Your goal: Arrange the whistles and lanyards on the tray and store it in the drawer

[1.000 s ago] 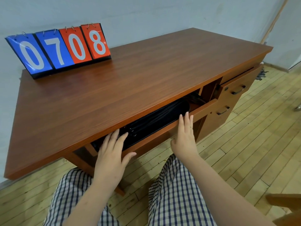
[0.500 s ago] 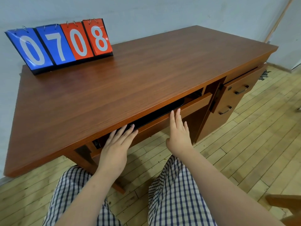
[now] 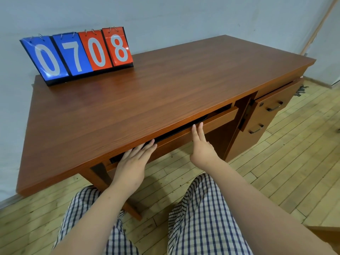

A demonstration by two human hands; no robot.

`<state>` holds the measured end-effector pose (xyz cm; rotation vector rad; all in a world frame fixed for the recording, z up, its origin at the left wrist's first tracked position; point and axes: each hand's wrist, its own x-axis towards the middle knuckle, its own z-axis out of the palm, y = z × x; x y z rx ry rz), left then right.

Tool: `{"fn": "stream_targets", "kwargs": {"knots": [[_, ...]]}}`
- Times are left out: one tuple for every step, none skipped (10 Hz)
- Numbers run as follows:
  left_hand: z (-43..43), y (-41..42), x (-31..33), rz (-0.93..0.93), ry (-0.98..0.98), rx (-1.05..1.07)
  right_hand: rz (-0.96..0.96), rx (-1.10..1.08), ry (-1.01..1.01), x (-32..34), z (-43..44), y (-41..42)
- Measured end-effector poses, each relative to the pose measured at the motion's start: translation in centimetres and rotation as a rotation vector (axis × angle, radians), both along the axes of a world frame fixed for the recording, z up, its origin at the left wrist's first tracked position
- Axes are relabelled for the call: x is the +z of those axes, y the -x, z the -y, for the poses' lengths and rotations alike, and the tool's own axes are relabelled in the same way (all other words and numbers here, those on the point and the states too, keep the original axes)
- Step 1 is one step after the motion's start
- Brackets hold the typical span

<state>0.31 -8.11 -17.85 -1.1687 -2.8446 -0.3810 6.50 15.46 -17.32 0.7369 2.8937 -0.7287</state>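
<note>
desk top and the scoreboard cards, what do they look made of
Desk top: reddish-brown wood or wood-grain laminate, cannot tell which; grain streaks, soft satin sheen. Scoreboard cards: probably glossy plastic or coated card; blue and red faces show glare, hung on thin metal rings.

At lower centre, the left grip (image 3: 131, 162) and right grip (image 3: 202, 150) press flat, fingers straight, against the drawer (image 3: 219, 118) front. The drawer stands slightly out beneath the surface (image 3: 165, 92), and a sliver of the black tray (image 3: 184, 128) shows inside. A scoreboard (image 3: 79, 54) reading 0708 stands at upper left.
</note>
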Motion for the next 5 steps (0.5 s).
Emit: {"fn": "stream_targets", "kwargs": {"knots": [[-0.1,0.3,0.3,0.049,0.012,-0.005,0.045,0.015,0.032,1.4,-0.3,0.1],[0.0,0.4,1.0,0.167,-0.021,0.005,0.074,0.042,0.071,3.0,-0.9,0.0],[0.2,0.0,1.8,0.194,-0.097,-0.025,0.070,0.089,0.043,4.4,-1.5,-0.1],[-0.1,-0.9,3.6,0.183,-0.113,-0.100,0.031,0.101,0.018,5.6,-1.6,-0.1],[-0.5,-2.0,6.1,0.210,-0.135,-0.119,-0.054,0.096,-0.023,7.3,-1.3,-0.1]]}}
